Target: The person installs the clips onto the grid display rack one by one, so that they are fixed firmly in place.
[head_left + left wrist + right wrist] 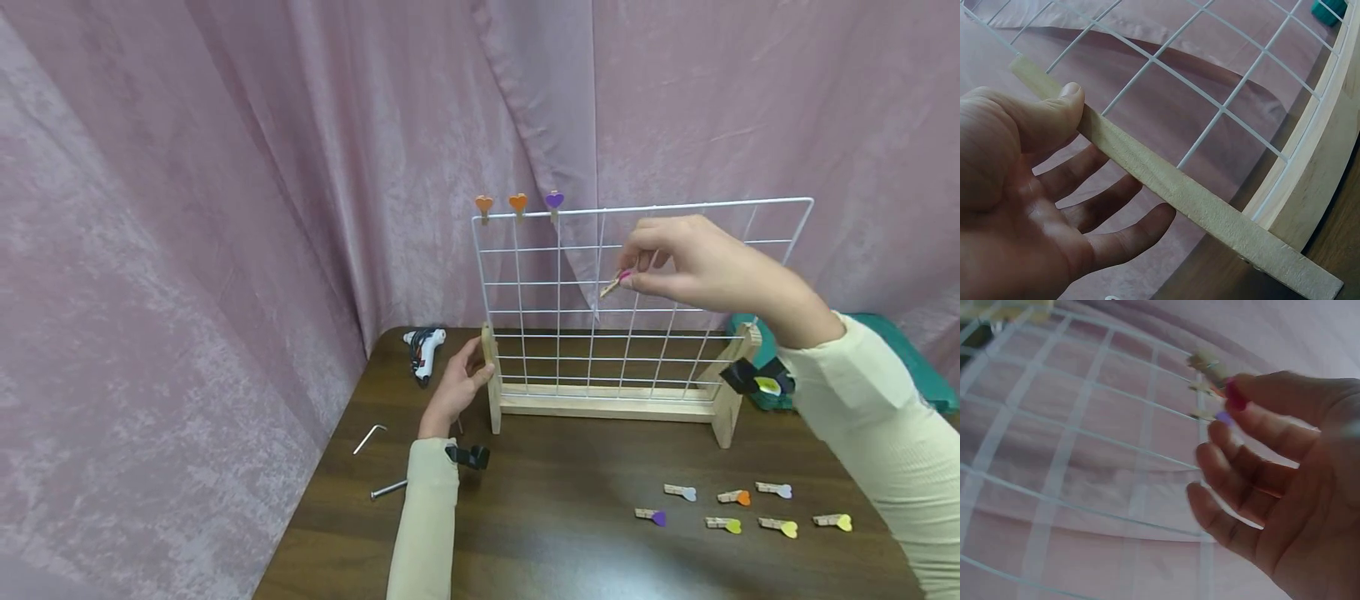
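Observation:
My right hand (693, 262) pinches a small wooden clothespin with a pink heart (1216, 372) between thumb and forefinger, in front of the white wire grid (633, 337). The other fingers curl loosely in the right wrist view. At the grid's left side, my left hand (1041, 169) grips the wooden side post (1166, 181), thumb on one face and fingers on the other. Clipped along the grid's top wire are two orange-heart clothespins (517, 202) and a purple-heart clothespin (554, 200) to their right.
Several heart clothespins (733, 497) in white, orange, purple, green and yellow lie at the table's front right. A glue gun (426, 354), a hex key (367, 438) and a bolt (387, 490) lie on the left. Green fabric (892, 350) sits behind the right arm.

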Demonstrator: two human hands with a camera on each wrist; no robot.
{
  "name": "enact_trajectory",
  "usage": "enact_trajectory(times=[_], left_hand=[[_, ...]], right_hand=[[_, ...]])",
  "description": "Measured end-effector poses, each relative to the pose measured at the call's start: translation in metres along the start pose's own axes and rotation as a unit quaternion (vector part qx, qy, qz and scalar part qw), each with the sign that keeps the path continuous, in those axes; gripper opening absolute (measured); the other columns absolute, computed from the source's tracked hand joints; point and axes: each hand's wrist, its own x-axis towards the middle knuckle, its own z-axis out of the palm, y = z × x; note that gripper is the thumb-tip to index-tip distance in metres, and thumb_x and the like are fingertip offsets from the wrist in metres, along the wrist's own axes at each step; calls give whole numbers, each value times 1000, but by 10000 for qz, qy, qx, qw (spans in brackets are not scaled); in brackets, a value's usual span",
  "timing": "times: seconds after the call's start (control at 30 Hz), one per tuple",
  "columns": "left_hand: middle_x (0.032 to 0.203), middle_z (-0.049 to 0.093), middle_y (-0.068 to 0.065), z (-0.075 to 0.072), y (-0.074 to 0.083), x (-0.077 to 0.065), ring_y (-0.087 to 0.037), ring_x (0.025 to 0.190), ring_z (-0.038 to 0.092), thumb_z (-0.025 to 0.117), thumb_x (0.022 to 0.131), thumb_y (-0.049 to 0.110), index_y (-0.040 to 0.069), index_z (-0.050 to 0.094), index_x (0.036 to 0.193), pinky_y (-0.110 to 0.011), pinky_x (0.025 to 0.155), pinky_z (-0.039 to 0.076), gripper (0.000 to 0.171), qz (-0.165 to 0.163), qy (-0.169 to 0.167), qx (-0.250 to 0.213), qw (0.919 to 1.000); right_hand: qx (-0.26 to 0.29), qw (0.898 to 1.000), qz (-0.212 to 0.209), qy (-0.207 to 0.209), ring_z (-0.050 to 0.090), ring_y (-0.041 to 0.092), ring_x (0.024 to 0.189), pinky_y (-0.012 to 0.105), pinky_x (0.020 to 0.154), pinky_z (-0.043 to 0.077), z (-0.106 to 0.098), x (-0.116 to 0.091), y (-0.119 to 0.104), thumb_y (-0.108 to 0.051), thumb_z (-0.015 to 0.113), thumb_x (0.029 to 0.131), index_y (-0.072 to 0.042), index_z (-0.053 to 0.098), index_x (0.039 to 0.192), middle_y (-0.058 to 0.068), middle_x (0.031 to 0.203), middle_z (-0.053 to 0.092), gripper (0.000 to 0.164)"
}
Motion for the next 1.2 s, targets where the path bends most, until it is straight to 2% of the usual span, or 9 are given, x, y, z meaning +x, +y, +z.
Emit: enact_trajectory(times=[0.17, 0.33, 0.5, 0.7, 0.87, 0.97, 1.07, 1.2], left_hand=[[126, 47, -29, 0, 0, 2, -42, 117, 43, 52, 89, -8, -8, 35, 135, -47, 96, 39, 49, 40, -46, -71, 10000], [127, 47, -29, -2, -1, 4, -42, 116, 43, 52, 88, -9, -9, 35, 134, -48, 96, 39, 49, 107, -18, -72, 9999], [126, 48, -27, -4, -6, 5, -39, 115, 45, 53, 88, -8, -7, 37, 134, -45, 95, 40, 49, 118, 49, -46, 9999], [127, 46, -30, -4, -1, 2, -41, 116, 44, 52, 89, -8, -7, 36, 135, -46, 96, 40, 49, 9, -5, -16, 10000], [127, 47, -28, -4, 0, 2, -40, 116, 44, 52, 89, -8, -7, 37, 135, -45, 96, 40, 48, 39, -13, -17, 10000], [127, 48, -28, -4, 0, 2, -39, 116, 45, 52, 89, -9, -6, 36, 135, -45, 96, 40, 49, 28, 3, -13, 10000], [127, 47, -30, -4, 1, 1, -39, 116, 44, 52, 89, -8, -6, 36, 136, -45, 96, 40, 50, -7, 14, -34, 10000], [127, 46, -30, -3, 1, 1, -41, 116, 44, 53, 89, -8, -6, 36, 135, -46, 96, 39, 50, -1, 18, -64, 10000]], right_hand=[[-899, 9952, -78, -367, 55, 14, 78, 33, 66, 43, -26, 29, -11, -7, 62, 84, -15, 63, 85, -6, 85, 57, 9], [-1344, 9888, -45, -654, 54, 21, 79, 37, 69, 42, -40, 50, -18, -10, 61, 86, -12, 64, 85, 0, 90, 57, 5], [-1699, 9830, -25, -698, 50, 24, 83, 41, 69, 40, -49, 66, -19, -7, 64, 84, -12, 68, 82, 3, 95, 57, 7], [-1745, 9823, 31, -685, 44, 26, 97, 44, 74, 39, -55, 85, -16, -2, 66, 79, -8, 72, 78, 4, 103, 61, 9], [-1614, 9822, 118, -952, 40, 33, 109, 55, 90, 31, -59, 103, -16, 5, 60, 77, -3, 71, 76, 12, 111, 61, 14], [-1627, 9801, 108, -1131, 40, 33, 109, 60, 93, 27, -59, 111, -17, 8, 55, 75, -3, 71, 74, 13, 110, 61, 19], [-1663, 9775, 113, -1290, 41, 32, 107, 60, 94, 27, -58, 116, -18, 9, 54, 75, -2, 70, 72, 13, 108, 62, 20], [-1632, 9755, 155, -1466, 42, 31, 105, 52, 91, 33, -55, 120, -16, 7, 57, 75, -1, 70, 70, 13, 108, 63, 16]])
